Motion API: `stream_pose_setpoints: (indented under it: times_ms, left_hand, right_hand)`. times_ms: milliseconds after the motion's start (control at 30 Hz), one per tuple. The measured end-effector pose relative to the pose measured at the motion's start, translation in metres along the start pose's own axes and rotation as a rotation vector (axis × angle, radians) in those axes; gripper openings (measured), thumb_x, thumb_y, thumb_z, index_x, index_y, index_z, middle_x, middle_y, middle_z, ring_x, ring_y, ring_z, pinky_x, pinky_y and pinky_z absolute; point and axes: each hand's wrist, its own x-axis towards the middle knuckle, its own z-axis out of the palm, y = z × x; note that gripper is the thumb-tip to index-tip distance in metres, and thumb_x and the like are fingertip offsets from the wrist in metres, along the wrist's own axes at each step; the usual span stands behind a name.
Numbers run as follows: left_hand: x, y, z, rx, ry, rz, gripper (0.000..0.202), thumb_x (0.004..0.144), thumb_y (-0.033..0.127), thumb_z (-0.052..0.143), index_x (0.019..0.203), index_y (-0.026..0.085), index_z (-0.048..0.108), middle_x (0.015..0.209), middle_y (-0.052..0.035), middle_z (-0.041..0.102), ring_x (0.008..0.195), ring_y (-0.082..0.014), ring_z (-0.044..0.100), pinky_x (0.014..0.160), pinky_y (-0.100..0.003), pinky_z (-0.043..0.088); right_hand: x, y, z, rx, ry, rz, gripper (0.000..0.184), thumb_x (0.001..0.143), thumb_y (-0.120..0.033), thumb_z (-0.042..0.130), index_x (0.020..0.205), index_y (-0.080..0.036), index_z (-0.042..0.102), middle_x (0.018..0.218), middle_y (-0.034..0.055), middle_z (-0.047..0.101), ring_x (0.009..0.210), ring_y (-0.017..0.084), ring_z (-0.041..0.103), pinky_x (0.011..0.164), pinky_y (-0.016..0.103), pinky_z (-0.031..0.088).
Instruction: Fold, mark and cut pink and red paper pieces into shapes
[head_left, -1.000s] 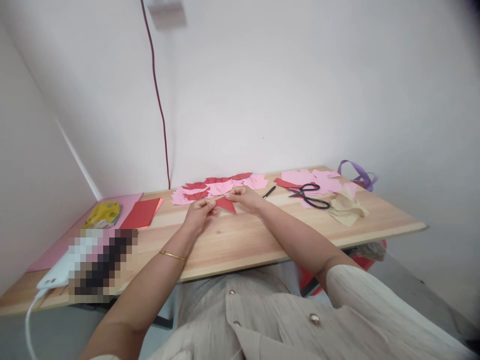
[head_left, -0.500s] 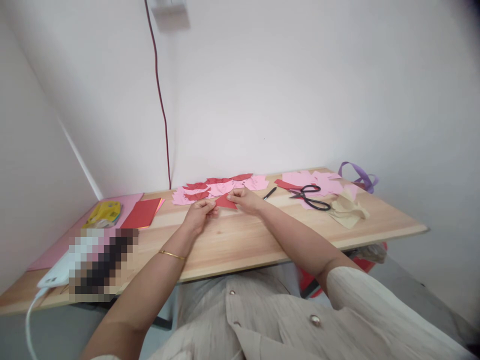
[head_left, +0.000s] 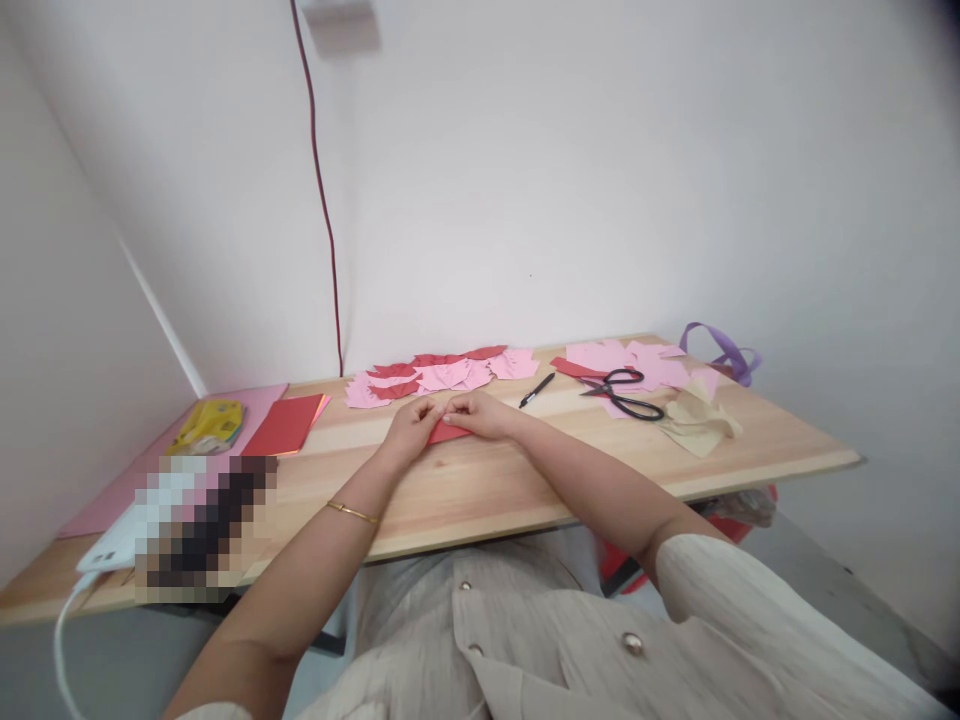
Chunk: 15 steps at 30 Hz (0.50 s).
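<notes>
A small piece of red paper (head_left: 448, 432) is pinched between my two hands, low over the middle of the wooden table (head_left: 480, 490). My left hand (head_left: 412, 428) grips its left side, and my right hand (head_left: 478, 414) has hold of its upper edge. Both sets of fingertips are close together and cover part of the paper. Just beyond them lie rows of cut pink paper shapes (head_left: 442, 376) and red paper shapes (head_left: 396, 390). To the right of my right hand rests a black pen (head_left: 537, 390).
Black-handled scissors (head_left: 622, 392) lie at right among pink scraps (head_left: 600, 354), beside crumpled beige paper (head_left: 699, 418) and a purple ribbon (head_left: 721, 346). At left are a stack of red paper (head_left: 285, 424), a yellow packet (head_left: 211, 426) and a white power strip (head_left: 112, 545).
My hands have drawn together and come slightly nearer to me with the red paper. The pen shows fully now, no longer partly behind my right hand.
</notes>
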Motion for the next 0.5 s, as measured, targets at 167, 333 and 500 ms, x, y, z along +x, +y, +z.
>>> stream_pose_setpoints:
  times_ms: [167, 333, 500]
  left_hand:
    - [0.0, -0.001, -0.003, 0.115, 0.03, 0.059, 0.024, 0.076, 0.037, 0.058, 0.061, 0.02, 0.054, 0.06, 0.0015, 0.051, 0.061, -0.015, 0.044, 0.06, -0.027, 0.033]
    - [0.0, -0.003, -0.007, 0.209, 0.056, 0.11, 0.022, 0.081, 0.035, 0.053, 0.064, 0.021, 0.051, 0.061, 0.0009, 0.05, 0.062, -0.0161, 0.044, 0.061, -0.028, 0.031]
    - [0.0, -0.002, -0.009, 0.179, 0.086, 0.098, 0.024, 0.083, 0.037, 0.052, 0.065, 0.021, 0.05, 0.062, 0.0006, 0.05, 0.062, -0.0167, 0.044, 0.062, -0.028, 0.031]
  right_hand:
    - [0.0, -0.004, 0.0, -0.026, -0.027, 0.021, 0.038, 0.082, -0.049, 0.05, 0.061, -0.018, 0.043, 0.06, -0.0047, 0.036, 0.058, 0.009, 0.034, 0.056, 0.024, 0.028]
    - [-0.003, -0.009, -0.007, -0.059, -0.075, 0.039, 0.042, 0.085, -0.052, 0.046, 0.061, -0.019, 0.036, 0.06, -0.0051, 0.031, 0.056, 0.009, 0.031, 0.054, 0.024, 0.026]
    - [-0.003, -0.01, -0.01, -0.092, -0.075, 0.086, 0.045, 0.086, -0.056, 0.043, 0.062, -0.019, 0.033, 0.059, -0.0051, 0.028, 0.055, 0.009, 0.029, 0.052, 0.024, 0.024]
